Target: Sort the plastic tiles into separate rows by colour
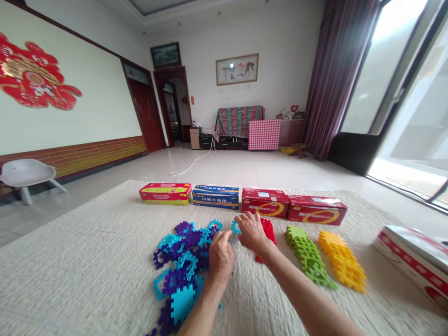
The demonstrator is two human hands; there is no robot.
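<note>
My left hand (221, 255) is at the right edge of a loose heap of purple and light blue interlocking plastic tiles (187, 252). Its fingers are curled, and whatever they may grip is hidden. Just beyond it, my right hand (250, 230) has bent fingers at a small light blue tile (235, 227), which appears to be in its grasp. Partly covered by that hand and wrist are red tiles (268, 230). Farther right lie an overlapping row of green tiles (308, 256) and another of yellow tiles (342, 261).
Beyond the tiles stand a red and yellow box (165, 194), a blue box (216, 197) and two red boxes (265, 203). At far right is a larger white and red box (415, 266). Everything lies on a beige carpet (87, 261). A white chair (28, 173) stands left.
</note>
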